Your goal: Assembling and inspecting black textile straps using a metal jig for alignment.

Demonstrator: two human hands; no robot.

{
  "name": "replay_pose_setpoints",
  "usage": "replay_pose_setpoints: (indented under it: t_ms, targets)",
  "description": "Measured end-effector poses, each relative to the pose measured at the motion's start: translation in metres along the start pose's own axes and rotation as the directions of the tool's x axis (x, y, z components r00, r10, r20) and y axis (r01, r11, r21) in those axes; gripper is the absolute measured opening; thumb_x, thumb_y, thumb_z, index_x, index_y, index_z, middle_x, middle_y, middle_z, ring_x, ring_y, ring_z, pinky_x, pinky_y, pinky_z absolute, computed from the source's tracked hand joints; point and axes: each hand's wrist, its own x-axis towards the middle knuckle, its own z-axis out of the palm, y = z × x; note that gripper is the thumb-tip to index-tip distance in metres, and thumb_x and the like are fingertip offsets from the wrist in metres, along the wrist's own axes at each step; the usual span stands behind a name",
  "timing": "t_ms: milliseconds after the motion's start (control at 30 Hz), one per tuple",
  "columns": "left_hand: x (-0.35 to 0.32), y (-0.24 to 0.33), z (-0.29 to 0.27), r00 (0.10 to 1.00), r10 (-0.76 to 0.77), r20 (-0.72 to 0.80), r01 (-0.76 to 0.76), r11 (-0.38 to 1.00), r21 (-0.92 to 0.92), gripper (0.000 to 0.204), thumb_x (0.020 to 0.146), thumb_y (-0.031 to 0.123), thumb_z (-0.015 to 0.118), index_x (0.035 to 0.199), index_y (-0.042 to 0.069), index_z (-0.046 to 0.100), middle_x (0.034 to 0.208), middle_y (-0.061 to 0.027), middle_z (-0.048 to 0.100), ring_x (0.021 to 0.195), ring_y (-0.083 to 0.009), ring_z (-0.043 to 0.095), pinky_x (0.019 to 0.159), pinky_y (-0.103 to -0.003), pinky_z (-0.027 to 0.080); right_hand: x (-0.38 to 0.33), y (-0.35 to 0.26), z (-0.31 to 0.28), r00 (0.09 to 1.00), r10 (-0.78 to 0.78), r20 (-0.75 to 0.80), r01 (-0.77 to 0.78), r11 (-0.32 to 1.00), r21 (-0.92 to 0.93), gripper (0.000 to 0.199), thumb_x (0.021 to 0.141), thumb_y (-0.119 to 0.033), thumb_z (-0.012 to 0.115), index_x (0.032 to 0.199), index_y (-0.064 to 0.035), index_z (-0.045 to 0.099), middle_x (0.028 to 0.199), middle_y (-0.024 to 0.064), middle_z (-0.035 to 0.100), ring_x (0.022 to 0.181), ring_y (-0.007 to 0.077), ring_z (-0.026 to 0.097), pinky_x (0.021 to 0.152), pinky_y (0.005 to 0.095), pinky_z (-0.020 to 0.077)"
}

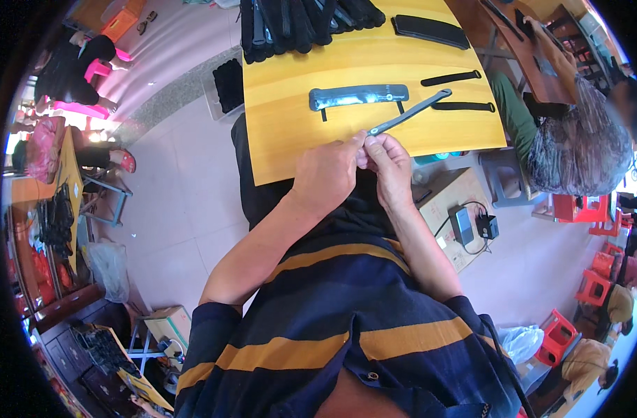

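My left hand (324, 175) and my right hand (391, 167) meet at the near edge of the yellow table (284, 150). Between their fingertips they pinch the near end of a grey strap (414, 111), which slants up to the right and ends in a small loop. Just beyond lies a flat dark pouch (359, 97) with a shiny, clear-looking surface, and short black strap ends stick out below it. To its right are two black straps, an upper one (449, 79) and a lower one (465, 106), each with a loop at its right end.
Black straps and pieces hang together in a pile (301, 28) at the far edge. A stack of black flat pieces (430, 32) lies far right. Below the table at right, a cardboard box (447, 202) carries a black device with cables. Another person (576, 146) sits at right.
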Motion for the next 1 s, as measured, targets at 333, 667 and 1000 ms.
replay_pose_setpoints:
  t_ms: [333, 667, 1000]
  targets:
    - [-0.002, -0.001, -0.009, 0.997, 0.081, -0.008, -0.081, 0.996, -0.039, 0.034, 0.096, 0.012, 0.057, 0.127, 0.01, 0.069, 0.084, -0.0174, 0.071, 0.076, -0.0359, 0.071, 0.064, -0.046, 0.055, 0.0, -0.005, -0.004, 0.997, 0.063, 0.044, -0.063, 0.998, -0.018, 0.019, 0.103, -0.018, 0.064, 0.109, -0.0009, 0.066, 0.096, 0.0061, 0.072, 0.082, 0.0121, 0.068, 0.079, 0.0269, 0.055]
    - [-0.001, 0.002, -0.013, 0.994, -0.052, 0.098, 0.057, 0.997, -0.053, 0.041, 0.092, 0.014, 0.063, 0.132, 0.019, 0.067, 0.081, -0.0182, 0.071, 0.074, -0.0391, 0.07, 0.066, -0.049, 0.055, -0.002, -0.001, -0.005, 1.0, -0.016, 0.005, 0.016, 0.998, -0.061, 0.012, 0.1, -0.01, 0.064, 0.104, 0.0014, 0.066, 0.089, 0.0072, 0.074, 0.077, 0.0109, 0.069, 0.072, 0.0243, 0.055]
    - [-0.005, -0.011, -0.006, 0.996, 0.038, 0.075, -0.03, 0.994, -0.107, 0.039, 0.092, 0.014, 0.063, 0.13, 0.017, 0.069, 0.082, -0.0169, 0.071, 0.075, -0.0384, 0.07, 0.064, -0.047, 0.055, -0.002, -0.001, -0.006, 0.995, 0.085, -0.043, -0.088, 0.992, -0.091, 0.01, 0.096, -0.006, 0.063, 0.1, 0.0015, 0.068, 0.09, 0.0095, 0.075, 0.075, 0.013, 0.071, 0.071, 0.0255, 0.0576]
